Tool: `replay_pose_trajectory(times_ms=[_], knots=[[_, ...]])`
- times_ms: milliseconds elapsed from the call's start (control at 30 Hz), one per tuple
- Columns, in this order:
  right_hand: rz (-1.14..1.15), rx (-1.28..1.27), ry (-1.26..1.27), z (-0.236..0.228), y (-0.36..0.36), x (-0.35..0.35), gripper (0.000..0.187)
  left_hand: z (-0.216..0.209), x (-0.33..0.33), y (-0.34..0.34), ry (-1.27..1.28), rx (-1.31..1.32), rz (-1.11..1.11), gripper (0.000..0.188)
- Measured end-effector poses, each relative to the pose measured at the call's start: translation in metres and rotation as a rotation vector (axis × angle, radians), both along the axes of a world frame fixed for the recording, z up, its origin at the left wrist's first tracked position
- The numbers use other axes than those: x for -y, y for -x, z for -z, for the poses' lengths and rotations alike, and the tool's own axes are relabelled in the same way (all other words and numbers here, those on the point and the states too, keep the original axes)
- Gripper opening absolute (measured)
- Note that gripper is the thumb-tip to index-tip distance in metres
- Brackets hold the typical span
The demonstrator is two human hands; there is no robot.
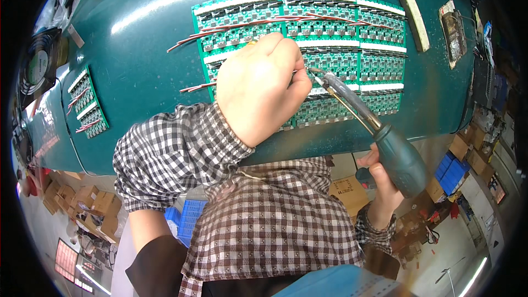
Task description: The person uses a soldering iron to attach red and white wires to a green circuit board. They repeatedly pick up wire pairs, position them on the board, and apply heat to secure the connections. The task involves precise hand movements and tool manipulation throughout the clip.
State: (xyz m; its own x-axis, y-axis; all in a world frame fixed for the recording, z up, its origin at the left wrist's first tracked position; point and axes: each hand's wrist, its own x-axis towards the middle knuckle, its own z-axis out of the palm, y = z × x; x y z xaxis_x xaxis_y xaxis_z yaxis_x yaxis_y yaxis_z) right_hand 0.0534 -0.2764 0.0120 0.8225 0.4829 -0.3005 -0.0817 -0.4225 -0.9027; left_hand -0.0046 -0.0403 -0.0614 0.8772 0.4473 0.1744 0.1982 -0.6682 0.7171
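Right hand [386, 187]: grip clamped on soldering iron [397, 157]; left hand [261, 88]: pinched on wire [295, 71]; blue crate [192, 219]: contents unclear.

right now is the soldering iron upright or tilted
Tilted: the soldering iron in the right hand slants across the view toward the circuit boards.
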Motion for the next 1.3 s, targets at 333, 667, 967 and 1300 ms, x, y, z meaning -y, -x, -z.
replay_pose_trajectory(times_ms=[333,667,967,1300], knots=[[0.033,-0.082,-0.042,-0.005,-0.001,-0.001,0.026,-0.001,0.000,0.000,-0.002,-0.007,-0.003,0.014],[0.035,0.008,0.081,-0.008,0.001,-0.001,0.047,0.000,0.000,0.000,-0.007,-0.011,-0.001,0.014],[0.164,-0.052,-0.100,-0.003,-0.006,0.009,0.042,-0.001,-0.001,0.001,0.000,-0.023,-0.002,0.013],[0.479,0.240,-0.305,-0.007,-0.059,0.040,0.037,-0.017,0.000,0.002,0.019,-0.105,0.013,0.012]])
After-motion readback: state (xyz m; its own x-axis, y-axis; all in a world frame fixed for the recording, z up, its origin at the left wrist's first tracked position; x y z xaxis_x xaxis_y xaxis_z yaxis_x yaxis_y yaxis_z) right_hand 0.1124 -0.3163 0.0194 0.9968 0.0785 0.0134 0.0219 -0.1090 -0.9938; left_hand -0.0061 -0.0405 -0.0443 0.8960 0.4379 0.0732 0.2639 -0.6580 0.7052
